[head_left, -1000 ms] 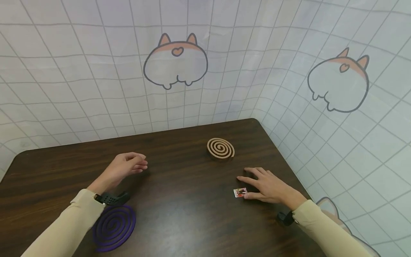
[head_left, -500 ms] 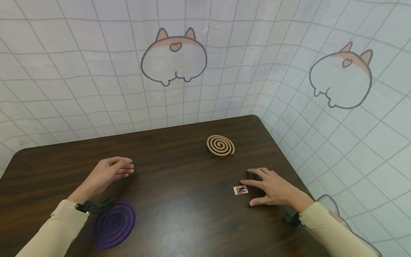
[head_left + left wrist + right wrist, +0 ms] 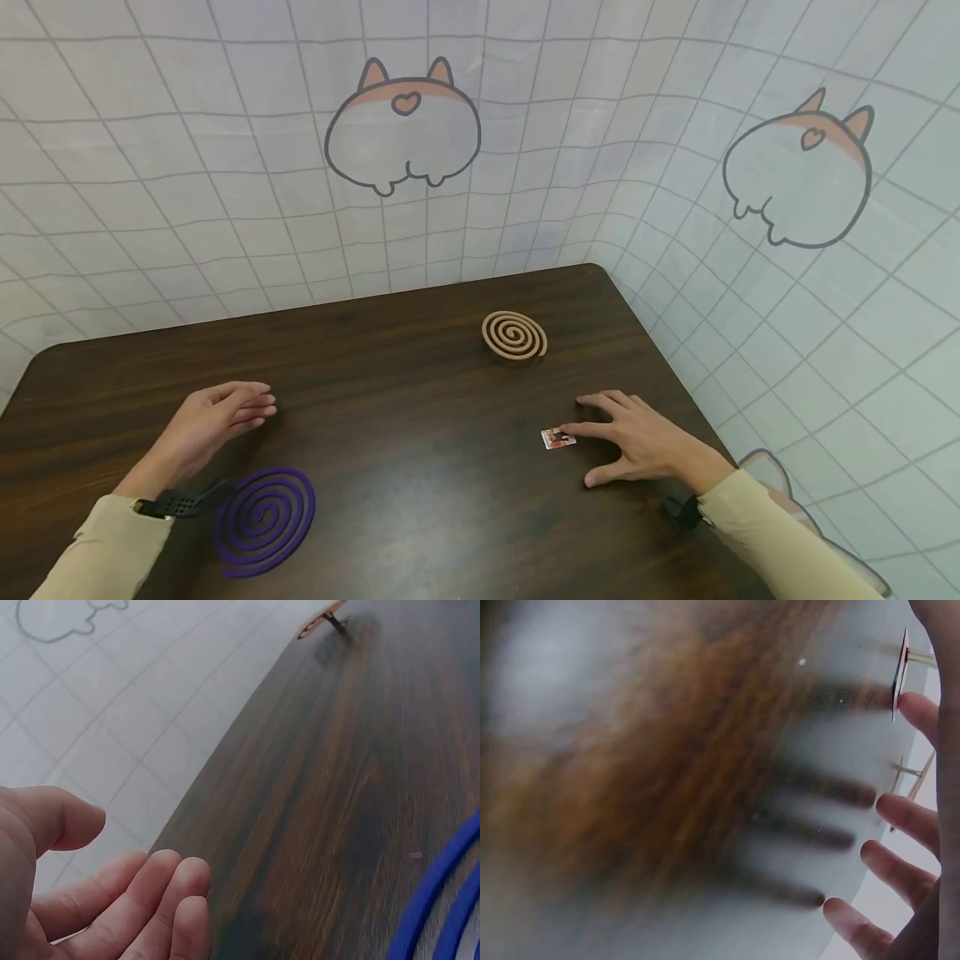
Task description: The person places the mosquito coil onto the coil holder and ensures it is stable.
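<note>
txt/nos./brands: none legible | card: too sm. to read

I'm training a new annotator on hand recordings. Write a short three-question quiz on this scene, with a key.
1. Multiple choice: in the head view, the spiral nearest the left hand is: A red; B white; C purple.

2. Fill in: the small card is by the fingers of the ____ hand.

3. True or false: the tan spiral is nearer the far edge of the table than the small card is.

Key: 1. C. 2. Right; the right hand reaches over to it. 3. True.
</note>
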The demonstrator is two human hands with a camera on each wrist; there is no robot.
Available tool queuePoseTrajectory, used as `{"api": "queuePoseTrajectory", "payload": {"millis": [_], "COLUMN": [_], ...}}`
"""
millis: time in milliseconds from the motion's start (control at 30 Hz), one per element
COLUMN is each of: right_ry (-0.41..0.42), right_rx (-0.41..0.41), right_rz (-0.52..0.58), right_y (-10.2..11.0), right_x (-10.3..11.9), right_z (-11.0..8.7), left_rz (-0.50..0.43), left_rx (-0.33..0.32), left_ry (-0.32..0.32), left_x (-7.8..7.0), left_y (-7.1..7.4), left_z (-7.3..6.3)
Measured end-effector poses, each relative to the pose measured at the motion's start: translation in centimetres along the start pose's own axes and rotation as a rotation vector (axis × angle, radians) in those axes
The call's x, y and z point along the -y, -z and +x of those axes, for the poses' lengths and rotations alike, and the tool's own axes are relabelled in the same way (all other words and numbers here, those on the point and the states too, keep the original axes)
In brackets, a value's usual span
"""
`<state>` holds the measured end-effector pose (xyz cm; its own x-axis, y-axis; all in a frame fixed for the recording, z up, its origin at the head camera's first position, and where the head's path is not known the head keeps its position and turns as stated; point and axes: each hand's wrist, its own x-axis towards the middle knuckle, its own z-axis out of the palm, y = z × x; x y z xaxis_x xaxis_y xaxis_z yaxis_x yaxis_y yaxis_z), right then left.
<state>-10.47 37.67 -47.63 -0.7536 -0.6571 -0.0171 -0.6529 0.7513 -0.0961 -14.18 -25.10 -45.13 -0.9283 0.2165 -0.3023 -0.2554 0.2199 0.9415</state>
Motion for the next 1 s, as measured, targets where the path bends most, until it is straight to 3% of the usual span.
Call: {"api": "queuePoseTrajectory", "payload": {"millis": [167, 500, 700, 1000], "right_ry": [0.002, -0.021, -0.027, -0.025], "right_rx": [0.01, 0.016, 0.027, 0.016], "right_rz": [-0.013, -0.004, -0.003, 0.005], "right_y": [-0.1, -0.4, -0.4, -0.7], "right_x": [0.0, 0.3, 0.5, 0.3], "right_z": [0.6, 1.4, 1.6, 1.7], "left_rz": [-0.086, -0.131, -0.007, 0.145], "left_rx": [0.003, -0.001, 0.002, 0.044], "left_ry": [0.011, 0.016, 0.088, 0.124], "left_x": [0.9, 2.2, 3.1, 4.3], "left_y": [0.9, 2.8, 3.5, 4.2], "left_z": [-0.6, -2.0, -2.8, -4.1]}}
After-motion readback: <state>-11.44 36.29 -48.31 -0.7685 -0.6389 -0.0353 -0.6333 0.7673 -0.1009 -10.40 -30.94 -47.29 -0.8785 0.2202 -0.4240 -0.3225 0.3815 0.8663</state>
